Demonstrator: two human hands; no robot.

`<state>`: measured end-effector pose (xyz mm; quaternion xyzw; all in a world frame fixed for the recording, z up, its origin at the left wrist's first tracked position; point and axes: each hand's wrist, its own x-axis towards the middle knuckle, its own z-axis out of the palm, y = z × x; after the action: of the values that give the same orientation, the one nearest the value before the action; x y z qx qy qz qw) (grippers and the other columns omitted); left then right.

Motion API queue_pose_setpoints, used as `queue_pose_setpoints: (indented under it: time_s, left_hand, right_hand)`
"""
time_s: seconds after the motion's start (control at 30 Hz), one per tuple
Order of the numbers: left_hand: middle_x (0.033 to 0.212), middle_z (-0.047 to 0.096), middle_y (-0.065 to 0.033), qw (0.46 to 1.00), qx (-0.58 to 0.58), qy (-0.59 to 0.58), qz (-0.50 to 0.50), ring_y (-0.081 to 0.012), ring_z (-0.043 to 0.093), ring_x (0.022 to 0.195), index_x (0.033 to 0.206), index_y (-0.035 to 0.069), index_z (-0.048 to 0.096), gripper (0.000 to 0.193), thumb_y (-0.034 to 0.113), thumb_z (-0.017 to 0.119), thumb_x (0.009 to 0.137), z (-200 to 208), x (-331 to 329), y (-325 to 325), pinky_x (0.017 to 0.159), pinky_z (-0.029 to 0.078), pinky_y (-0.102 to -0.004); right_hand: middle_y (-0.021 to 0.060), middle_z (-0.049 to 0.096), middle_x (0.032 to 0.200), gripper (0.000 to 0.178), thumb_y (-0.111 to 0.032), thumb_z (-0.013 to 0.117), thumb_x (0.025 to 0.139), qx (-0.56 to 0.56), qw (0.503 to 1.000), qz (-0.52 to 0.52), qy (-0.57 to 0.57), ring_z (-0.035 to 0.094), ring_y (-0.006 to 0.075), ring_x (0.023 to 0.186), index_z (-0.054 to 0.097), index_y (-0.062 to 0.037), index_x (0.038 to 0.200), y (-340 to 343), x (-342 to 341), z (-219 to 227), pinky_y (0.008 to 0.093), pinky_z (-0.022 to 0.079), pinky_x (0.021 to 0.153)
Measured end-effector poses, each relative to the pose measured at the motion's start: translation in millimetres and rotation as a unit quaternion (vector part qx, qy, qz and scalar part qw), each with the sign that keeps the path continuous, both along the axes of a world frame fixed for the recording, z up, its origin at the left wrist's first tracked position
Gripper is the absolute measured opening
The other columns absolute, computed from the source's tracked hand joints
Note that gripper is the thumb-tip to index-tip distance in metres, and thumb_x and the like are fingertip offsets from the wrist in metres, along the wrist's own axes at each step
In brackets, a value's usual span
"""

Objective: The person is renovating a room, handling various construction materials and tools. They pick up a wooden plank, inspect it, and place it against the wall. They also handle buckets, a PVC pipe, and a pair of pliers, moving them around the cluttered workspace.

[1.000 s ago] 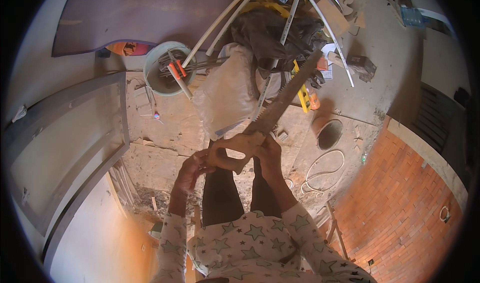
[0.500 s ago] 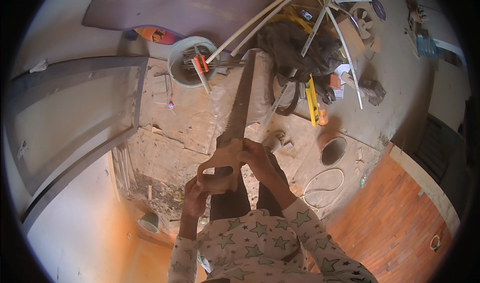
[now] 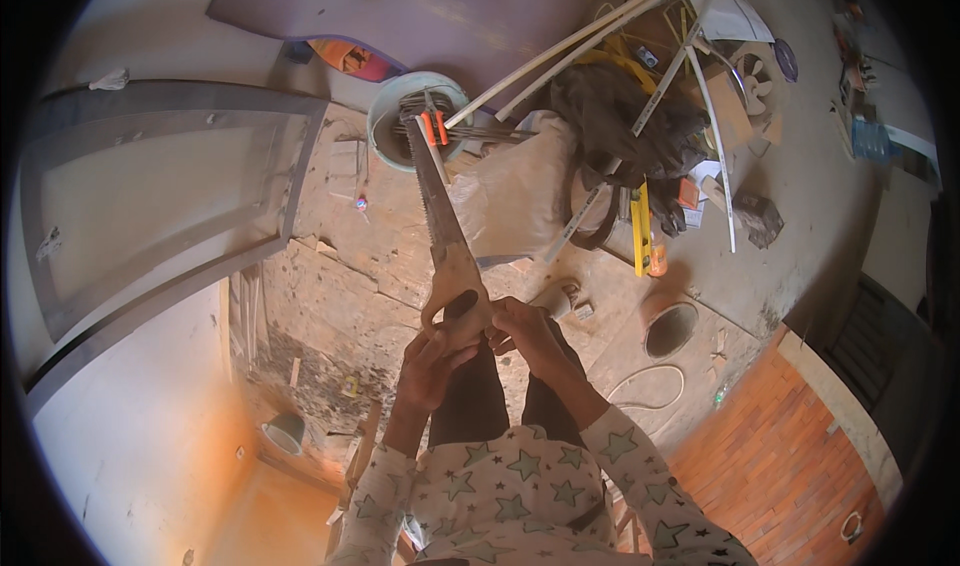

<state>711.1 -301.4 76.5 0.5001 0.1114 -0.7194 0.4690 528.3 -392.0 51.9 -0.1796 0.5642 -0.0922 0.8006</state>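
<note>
A hand saw [image 3: 458,281] with a pale wooden handle and a dark toothed blade is held out in front of my body. Its blade tilts up and to the left, teeth on the left side. My left hand [image 3: 428,368] is closed on the lower left part of the handle, around its grip opening. Against the handle's right edge, the curled fingers of my right hand [image 3: 524,332] press close; the fingertips are partly hidden. Beyond the blade tip stands a light blue bucket [image 3: 378,131] with wire and orange-handled pliers [image 3: 433,126].
A grey framed panel [image 3: 170,216] leans at the left. Far right of the bucket lie a black bag [image 3: 625,116], long wooden strips [image 3: 570,51], a yellow spirit level [image 3: 640,228] and a fan [image 3: 756,81]. A clay-coloured pot [image 3: 668,326] and a coiled hose [image 3: 650,388] lie nearer right.
The saw's blade has swung left, its tip now in front of the bucket. My right hand has slipped from the blade end of the handle to its lower right edge.
</note>
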Motion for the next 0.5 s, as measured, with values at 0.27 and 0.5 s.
queue_pose_setpoints:
  time_s: [0.27,0.5]
  left_hand:
    - [0.13,0.065,-0.0127,0.998,-0.004,0.054,0.017,-0.0244,0.063,0.122,0.139,0.001,0.052,0.051,0.034,0.063,0.101,-44.4,-16.1,-14.4,0.105,0.051,-0.044]
    - [0.131,0.063,-0.0099,0.998,-0.024,0.061,0.023,-0.0223,0.062,0.121,0.139,0.004,0.051,0.053,0.038,0.063,0.101,-56.3,-23.3,-44.0,0.105,0.049,-0.0436]
  right_hand:
    - [0.0061,0.06,0.07,0.015,-0.01,0.055,0.084,-0.083,0.994,-0.006,0.071,0.058,0.0116,0.056,0.06,0.0026,0.092,-10.3,2.2,-31.2,0.0274,0.049,0.049]
    - [0.006,0.061,0.07,0.023,-0.018,0.055,0.09,-0.086,0.989,-0.014,0.118,0.061,0.0131,0.054,0.063,0.0027,0.096,-42.1,12.0,-43.6,0.0266,0.051,0.047]
